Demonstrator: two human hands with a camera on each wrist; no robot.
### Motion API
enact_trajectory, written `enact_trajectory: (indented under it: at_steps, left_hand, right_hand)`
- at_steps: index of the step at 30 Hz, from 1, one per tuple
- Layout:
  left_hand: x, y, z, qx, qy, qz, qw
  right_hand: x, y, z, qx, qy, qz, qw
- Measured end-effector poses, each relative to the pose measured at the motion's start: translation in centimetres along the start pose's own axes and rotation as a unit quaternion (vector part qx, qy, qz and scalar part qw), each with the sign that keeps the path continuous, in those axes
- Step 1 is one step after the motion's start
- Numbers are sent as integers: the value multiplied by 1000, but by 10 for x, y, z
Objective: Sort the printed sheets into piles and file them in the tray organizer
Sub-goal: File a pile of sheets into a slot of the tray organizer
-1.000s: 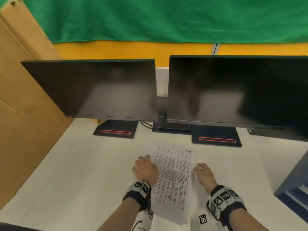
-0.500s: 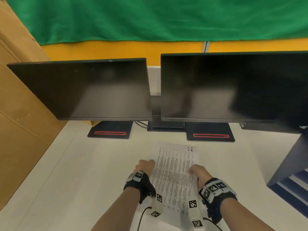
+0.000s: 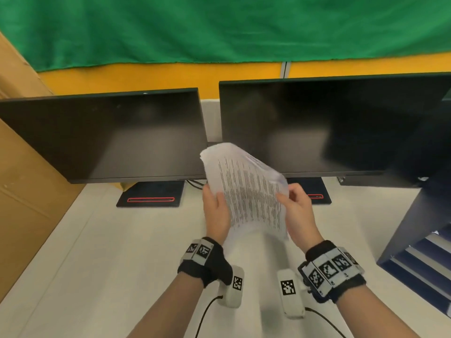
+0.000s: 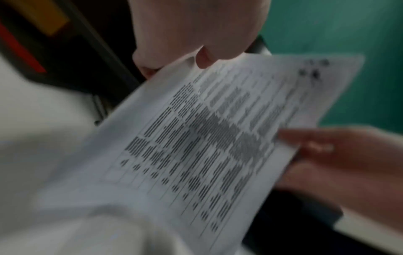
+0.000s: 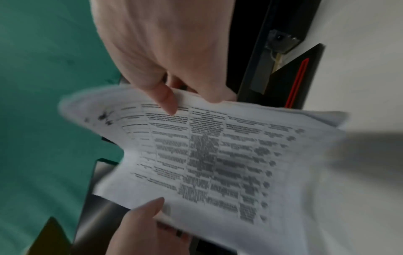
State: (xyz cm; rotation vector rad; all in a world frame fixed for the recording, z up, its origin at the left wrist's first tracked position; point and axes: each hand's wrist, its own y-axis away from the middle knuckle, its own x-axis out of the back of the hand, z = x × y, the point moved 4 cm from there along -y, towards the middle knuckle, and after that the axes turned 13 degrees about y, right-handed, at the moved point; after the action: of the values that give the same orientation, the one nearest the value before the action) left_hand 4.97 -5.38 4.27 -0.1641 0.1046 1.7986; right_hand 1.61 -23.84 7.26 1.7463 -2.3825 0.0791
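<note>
A stack of printed sheets (image 3: 246,191) with table text is lifted off the desk, tilted up toward the monitors. My left hand (image 3: 216,211) grips its left edge, thumb on top. My right hand (image 3: 294,208) grips its right edge, thumb on the print. In the left wrist view the sheets (image 4: 196,146) fill the middle, with my left hand (image 4: 191,57) pinching the top edge and my right hand (image 4: 340,155) on the far edge. In the right wrist view my right hand (image 5: 170,96) pinches the sheets (image 5: 218,155) and my left hand (image 5: 148,217) holds the opposite edge. The dark blue tray organizer (image 3: 419,240) stands at the right.
Two dark monitors (image 3: 109,135) (image 3: 329,128) stand behind on black bases (image 3: 151,197). A cardboard box (image 3: 22,191) lines the left side. The white desk (image 3: 109,264) stretches below my hands. Green cloth (image 3: 219,28) hangs at the back.
The sheets lay flat on the desk with my hands at their sides; both hands have now gripped the stack and raised it off the desk.
</note>
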Motion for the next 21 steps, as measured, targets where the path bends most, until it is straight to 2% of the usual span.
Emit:
enact_trajectory:
  at_steps: [3, 8, 12, 15, 21]
  left_hand:
    - [-9, 12, -1, -95, -47, -40, 994]
    - [-9, 21, -8, -115, -66, -52, 990]
    - [-6, 14, -14, -99, -84, -57, 990]
    - [-5, 6, -23, -76, -95, -70, 990]
    - [-9, -7, -37, 20, -95, -103, 990]
  right_hand:
    - [2, 4, -15, 62, -34, 18, 997]
    - [5, -1, -14, 80, 14, 50, 995]
    - [10, -1, -14, 111, 78, 71, 988]
    - [11, -3, -7, 100, 81, 58, 990]
    - [9, -7, 20, -15, 40, -1, 999]
